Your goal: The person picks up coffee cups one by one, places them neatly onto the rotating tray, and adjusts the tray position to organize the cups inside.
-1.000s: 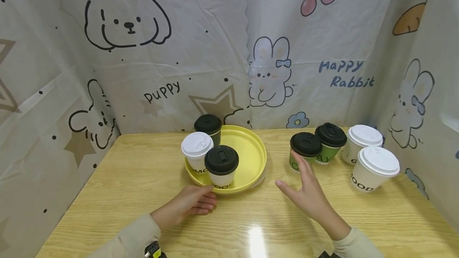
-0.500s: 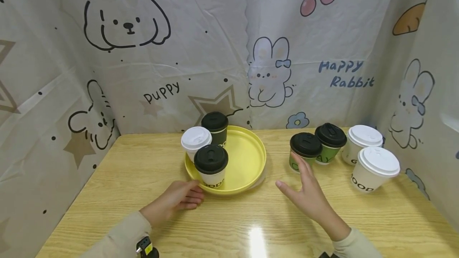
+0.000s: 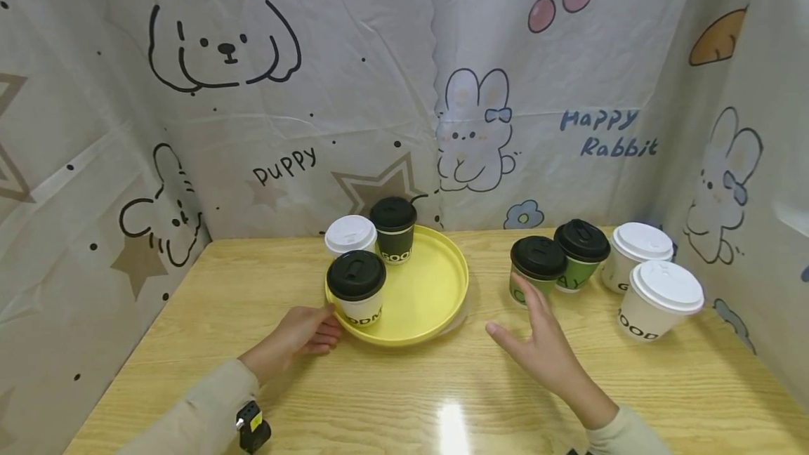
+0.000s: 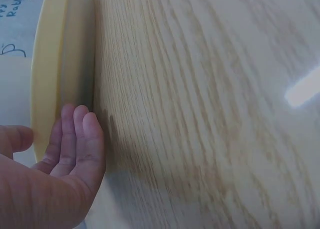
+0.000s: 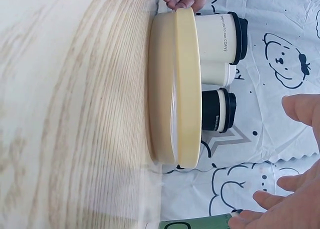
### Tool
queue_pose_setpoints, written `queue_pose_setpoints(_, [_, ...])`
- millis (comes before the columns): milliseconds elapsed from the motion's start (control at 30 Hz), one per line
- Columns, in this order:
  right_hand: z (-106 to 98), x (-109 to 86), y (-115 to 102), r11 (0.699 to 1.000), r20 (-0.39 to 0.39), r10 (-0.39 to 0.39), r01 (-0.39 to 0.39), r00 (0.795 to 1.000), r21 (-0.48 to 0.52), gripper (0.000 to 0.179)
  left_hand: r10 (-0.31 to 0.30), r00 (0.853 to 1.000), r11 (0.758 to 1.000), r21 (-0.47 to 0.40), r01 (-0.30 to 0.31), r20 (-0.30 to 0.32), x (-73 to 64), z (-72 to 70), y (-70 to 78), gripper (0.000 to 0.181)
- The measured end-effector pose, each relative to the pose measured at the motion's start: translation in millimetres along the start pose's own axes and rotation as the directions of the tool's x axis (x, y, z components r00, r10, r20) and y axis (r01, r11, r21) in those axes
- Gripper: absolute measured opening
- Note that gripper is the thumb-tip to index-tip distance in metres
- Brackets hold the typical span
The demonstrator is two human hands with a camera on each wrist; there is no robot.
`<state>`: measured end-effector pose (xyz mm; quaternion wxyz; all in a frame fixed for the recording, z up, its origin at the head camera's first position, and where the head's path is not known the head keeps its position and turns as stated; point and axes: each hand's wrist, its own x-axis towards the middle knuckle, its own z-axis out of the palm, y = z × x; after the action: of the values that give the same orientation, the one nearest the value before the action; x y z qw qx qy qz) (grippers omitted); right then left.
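A round yellow tray (image 3: 436, 293) on a raised base bears three lidded paper cups. A white cup with a black lid (image 3: 357, 279) stands at its front left, a white-lidded cup (image 3: 350, 233) behind that, and a dark cup (image 3: 395, 220) at the back. My left hand (image 3: 296, 340) holds the tray's left front rim, thumb above and curled fingers (image 4: 82, 139) against the outer side. My right hand (image 3: 548, 346) hovers with fingers spread, holding nothing, its fingertips overlapping a green cup with a black lid (image 3: 537, 258) in the head view.
A second green cup (image 3: 582, 248) stands close behind the first. Two white cups, one farther back (image 3: 640, 248) and one nearer (image 3: 662, 299), stand at the table's right side. A printed curtain (image 3: 379, 76) encloses the wooden table (image 3: 404, 399) at the back and sides.
The tray has turned clockwise as seen from above: its front cup has shifted left and the dark cup right. My left hand has travelled left with the rim. The right hand has stayed put.
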<state>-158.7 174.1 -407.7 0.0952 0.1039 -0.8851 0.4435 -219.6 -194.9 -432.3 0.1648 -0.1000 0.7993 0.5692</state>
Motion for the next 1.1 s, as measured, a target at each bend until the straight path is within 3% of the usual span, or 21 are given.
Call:
queue_pose_setpoints(300, [0.6,-1.1,0.1,1.0,0.004,0.002,-0.002,1.0,0.003,0.083,0.024,1.0,1.0,0.003,-0.024,-0.002,2.5,-2.5,-2.2,0.047])
queue_pose_setpoints(533, [0.2,-1.8,1.0,1.0,0.013,0.014,-0.014,1.0,0.008,0.084,-0.041,0.999,0.999,-0.002,0.041,-0.016,-3.8,1.3,-2.9,0.044])
queue_pose_setpoints(667, [-0.9,-2.3,0.9,1.0,0.014,0.016,-0.016,1.0,0.004,0.083,-0.06,0.997,0.998,-0.026,0.061,0.042,-14.8,7.9,-4.3,0.042])
queue_pose_setpoints(800, [-1.6,-2.9,0.7,1.0,0.015,0.013,-0.014,1.0,0.004,0.083,-0.04,0.991,0.996,-0.069,0.049,0.129,-23.9,14.9,-4.5,0.041])
queue_pose_setpoints(1100, [-1.1,-4.0,2.3,1.0,0.015,0.004,-0.004,1.0,-0.001,0.083,0.033,0.976,0.994,-0.109,-0.01,0.217,-27.2,26.2,-4.0,0.044])
